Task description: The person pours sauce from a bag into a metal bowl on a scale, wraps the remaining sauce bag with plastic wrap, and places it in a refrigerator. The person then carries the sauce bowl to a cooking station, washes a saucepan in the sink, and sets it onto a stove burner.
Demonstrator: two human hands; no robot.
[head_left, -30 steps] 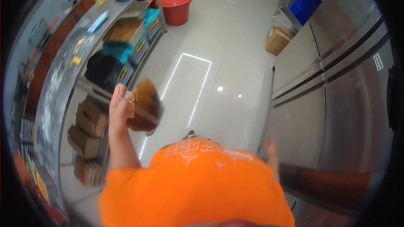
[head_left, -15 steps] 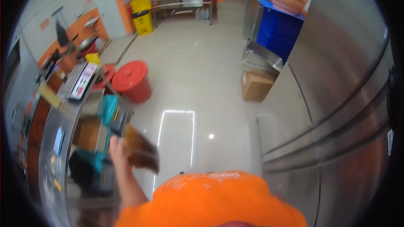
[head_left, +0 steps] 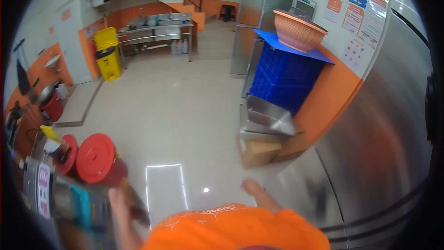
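Two red lids (head_left: 95, 152), one colander (head_left: 299, 31)

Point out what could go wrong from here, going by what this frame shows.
First, the brown bag is in the left hand alone; it might slip, and blur hides how firm the grip is.
Second, the bag appears near the lidded red bin in this view, so it could brush against it.
Third, the metal pan looks tilted above the cardboard box; a bump might dislodge it.
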